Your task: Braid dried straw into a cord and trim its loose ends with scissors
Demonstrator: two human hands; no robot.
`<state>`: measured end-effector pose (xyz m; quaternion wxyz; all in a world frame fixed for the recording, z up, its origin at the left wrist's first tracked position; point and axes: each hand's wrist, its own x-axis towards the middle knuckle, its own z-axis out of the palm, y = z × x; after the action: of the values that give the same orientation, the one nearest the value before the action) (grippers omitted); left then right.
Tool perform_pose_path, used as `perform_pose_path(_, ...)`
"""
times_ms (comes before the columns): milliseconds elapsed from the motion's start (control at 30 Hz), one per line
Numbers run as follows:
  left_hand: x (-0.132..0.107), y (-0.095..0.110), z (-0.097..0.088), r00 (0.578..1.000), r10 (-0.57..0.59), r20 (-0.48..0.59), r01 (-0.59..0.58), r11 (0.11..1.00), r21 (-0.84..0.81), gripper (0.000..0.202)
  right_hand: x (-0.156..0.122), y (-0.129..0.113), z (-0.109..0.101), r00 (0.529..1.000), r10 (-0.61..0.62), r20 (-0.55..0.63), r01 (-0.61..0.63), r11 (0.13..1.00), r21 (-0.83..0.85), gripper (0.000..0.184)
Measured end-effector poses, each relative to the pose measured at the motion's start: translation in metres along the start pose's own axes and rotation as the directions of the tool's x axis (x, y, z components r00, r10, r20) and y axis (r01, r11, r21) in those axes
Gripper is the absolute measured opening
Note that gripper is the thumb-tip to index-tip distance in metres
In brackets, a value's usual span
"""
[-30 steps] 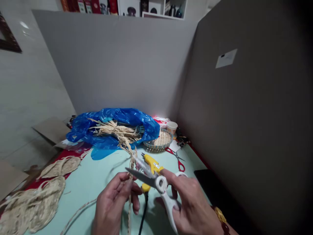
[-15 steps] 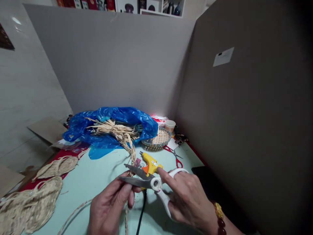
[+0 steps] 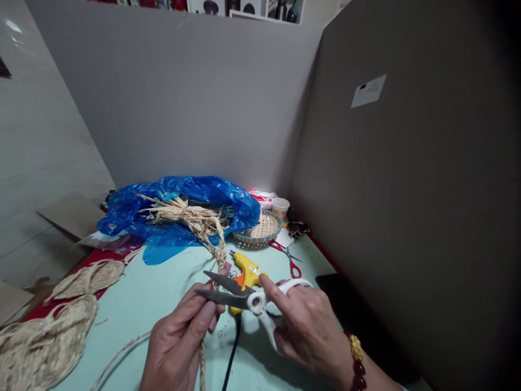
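My right hand [image 3: 307, 323] grips white-handled scissors [image 3: 257, 302], whose blades are spread apart and point left. Pinched in the fingers of my left hand [image 3: 183, 331] is a braided straw cord [image 3: 221, 252]. The scissor blades lie just over these fingertips, across the cord. From there the cord runs up to a bundle of dry straw [image 3: 187, 212] and another length hangs below my hand. Behind the scissors lies a yellow glue gun [image 3: 247, 269] with an orange trigger and a black cable.
A blue plastic bag [image 3: 240, 203] surrounds the straw bundle. To its right are a round woven basket [image 3: 256, 234], a paper cup [image 3: 280, 207] and red-handled scissors [image 3: 287, 255]. Woven straw soles [image 3: 52, 342] lie at left. Grey panels [image 3: 175, 103] stand behind and to the right.
The scissor blades have closed slightly over the cord. Both hands stay almost in place, and the whole view has shifted a little.
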<state>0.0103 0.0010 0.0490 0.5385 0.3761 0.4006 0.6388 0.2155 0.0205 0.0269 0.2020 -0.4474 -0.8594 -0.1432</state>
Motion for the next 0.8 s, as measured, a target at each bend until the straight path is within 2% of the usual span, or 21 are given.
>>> perform_pose_path(167, -0.001, 0.0, -0.001, 1.0, -0.005, 0.021, 0.005, 0.999, 0.045, 0.014, 0.002, -0.001, 0.0, 0.999, 0.011, -0.047, -0.012, 1.0, -0.011, 0.072)
perform_pose_path(467, -0.001, -0.008, -0.008, 0.985, 0.173, -0.023, -0.163, 0.96, 0.226, 0.019, 0.002, -0.005, 0.005, 0.997, 0.005, -0.075, -0.01, 0.998, -0.06, 0.073)
perform_pose_path(700, -0.001, -0.012, -0.016, 0.971, 0.24, -0.014, -0.221, 0.916, 0.334, 0.019, 0.003, -0.007, 0.01, 0.99, -0.009, -0.143, 0.001, 0.999, -0.054, 0.058)
perform_pose_path(800, -0.001, -0.01, -0.015, 0.965, 0.263, 0.008, -0.25, 0.906, 0.341, 0.017, 0.003, -0.006, 0.013, 0.987, 0.017, -0.16, -0.014, 1.0, 0.024, 0.051)
